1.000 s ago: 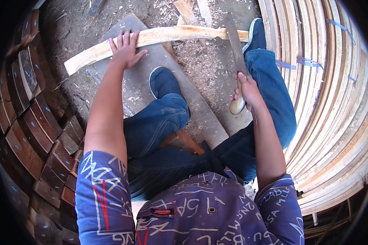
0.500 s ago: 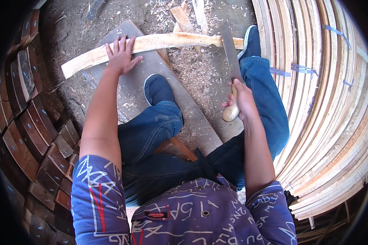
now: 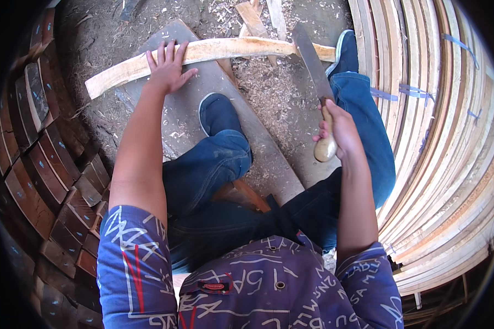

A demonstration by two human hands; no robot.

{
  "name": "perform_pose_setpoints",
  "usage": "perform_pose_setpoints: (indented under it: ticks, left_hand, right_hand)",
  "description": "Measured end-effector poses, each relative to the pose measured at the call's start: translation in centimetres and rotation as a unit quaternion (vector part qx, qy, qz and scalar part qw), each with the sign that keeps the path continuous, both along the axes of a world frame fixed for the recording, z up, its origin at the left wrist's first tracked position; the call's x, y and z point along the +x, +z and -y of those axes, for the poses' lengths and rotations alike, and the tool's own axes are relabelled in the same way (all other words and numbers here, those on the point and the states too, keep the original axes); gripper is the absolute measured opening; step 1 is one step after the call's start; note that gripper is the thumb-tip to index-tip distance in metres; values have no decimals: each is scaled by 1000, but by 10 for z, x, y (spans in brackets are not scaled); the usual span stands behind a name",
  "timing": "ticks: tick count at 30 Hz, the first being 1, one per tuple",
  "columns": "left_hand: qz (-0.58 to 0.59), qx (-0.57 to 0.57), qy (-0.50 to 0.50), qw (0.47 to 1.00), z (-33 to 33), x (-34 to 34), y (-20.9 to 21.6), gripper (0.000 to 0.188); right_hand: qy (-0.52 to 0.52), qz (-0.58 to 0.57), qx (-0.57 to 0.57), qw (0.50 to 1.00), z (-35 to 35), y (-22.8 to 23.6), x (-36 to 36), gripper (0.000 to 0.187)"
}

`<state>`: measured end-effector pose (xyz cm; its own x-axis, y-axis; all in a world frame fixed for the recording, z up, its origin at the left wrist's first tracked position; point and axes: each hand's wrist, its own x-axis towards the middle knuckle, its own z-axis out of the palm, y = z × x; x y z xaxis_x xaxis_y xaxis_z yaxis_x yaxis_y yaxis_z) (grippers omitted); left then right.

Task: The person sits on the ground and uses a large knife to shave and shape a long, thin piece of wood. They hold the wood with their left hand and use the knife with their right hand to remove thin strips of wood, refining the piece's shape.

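A pale, slightly curved wooden strip [image 3: 225,49] runs across the far part of the view, its left part over a flat board [image 3: 203,82]. My left hand [image 3: 169,68] lies on the strip with fingers spread, pressing it from above. In my right hand [image 3: 343,129] is a machete [image 3: 314,63], its rounded wooden handle wrapped by my fingers. The blade points away from me and slants leftward, its far part overlapping the strip near the right end. Whether the blade touches the wood I cannot tell. That right end reaches my right shoe [image 3: 346,52].
Long curved wooden strips [image 3: 422,137], bundled with purplish ties, are stacked on the right. Dark timber blocks [image 3: 49,181] are piled on the left. Wood offcuts [image 3: 252,22] and shavings cover the ground ahead. My left shoe [image 3: 219,114] rests on the board.
The whole view has shifted slightly, so most things sit a little higher and farther right. My left hand stays on the strip; the machete remains near its right end, blade slanting more leftward.
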<state>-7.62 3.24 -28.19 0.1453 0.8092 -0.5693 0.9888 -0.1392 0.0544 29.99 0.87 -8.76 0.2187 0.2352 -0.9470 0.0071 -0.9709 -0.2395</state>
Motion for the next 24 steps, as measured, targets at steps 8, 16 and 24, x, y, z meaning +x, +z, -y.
perform_pose_setpoints:
  ticks: [8,16,24]
  left_hand:
    - [-3,-7,1,1000,-1,8,2,83]
    - [-14,-18,0,1000,-2,-2,8,83]
    - [-11,-17,-4,1000,-7,10,5,85]
  right_hand:
    - [-37,124,321,938,-41,15,8,32]
    - [-100,-41,63,992,-19,19,3,36]
    - [-135,124,351,918,-39,-2,0,44]
